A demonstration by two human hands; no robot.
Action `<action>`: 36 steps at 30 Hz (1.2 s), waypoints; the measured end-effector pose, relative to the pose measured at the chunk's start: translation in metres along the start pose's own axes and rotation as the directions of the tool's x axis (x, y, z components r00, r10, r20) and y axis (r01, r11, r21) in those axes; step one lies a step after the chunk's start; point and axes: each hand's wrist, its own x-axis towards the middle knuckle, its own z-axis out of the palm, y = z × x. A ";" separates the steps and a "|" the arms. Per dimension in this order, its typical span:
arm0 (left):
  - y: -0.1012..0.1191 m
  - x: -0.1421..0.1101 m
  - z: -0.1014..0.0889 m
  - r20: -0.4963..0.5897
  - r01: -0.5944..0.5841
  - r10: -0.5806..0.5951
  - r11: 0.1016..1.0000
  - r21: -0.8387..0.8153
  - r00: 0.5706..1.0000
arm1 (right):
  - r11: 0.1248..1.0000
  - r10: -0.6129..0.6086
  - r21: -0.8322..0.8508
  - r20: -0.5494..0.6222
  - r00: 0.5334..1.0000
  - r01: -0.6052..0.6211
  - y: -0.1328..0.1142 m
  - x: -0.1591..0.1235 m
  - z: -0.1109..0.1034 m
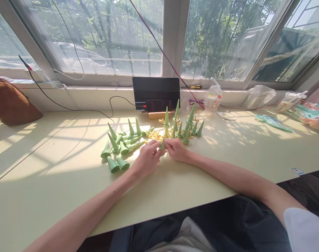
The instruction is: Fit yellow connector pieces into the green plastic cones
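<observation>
My left hand (149, 155) is closed round a small green plastic cone (162, 145), which stands tip up between its fingers. Against the cone's right side, my right hand (177, 149) is in a pinch; whatever its fingertips hold is hidden. Just beyond my hands lies a heap of small yellow plastic pieces (155, 135). Loose green cones (124, 148) stand and lie to the left of my left hand. Behind my right hand is a group of upright green cones (189, 122), some with yellow pieces sticking out at the side.
A black tablet (155, 89) leans by the window, with a phone (158, 105) on a wooden stand (156, 116) before it. Cables cross the table's back. A brown bag (12, 99) sits far left. At right are plastic bags (258, 96), teal items (273, 123) and another person's hand (318, 123).
</observation>
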 end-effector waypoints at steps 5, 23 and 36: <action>-0.004 -0.001 0.001 -0.010 -0.092 0.095 0.985 0.146 0.995 | 1.000 0.004 0.008 0.006 1.000 -0.004 0.001 0.000 0.000; -0.003 -0.001 0.002 -0.007 -0.043 0.045 0.984 0.175 0.999 | 1.000 0.004 0.026 0.007 1.000 -0.004 -0.001 0.001 -0.001; 0.004 0.001 0.002 0.012 0.097 -0.097 0.987 -0.127 0.995 | 0.998 0.031 0.044 0.049 0.998 -0.033 -0.004 0.002 -0.003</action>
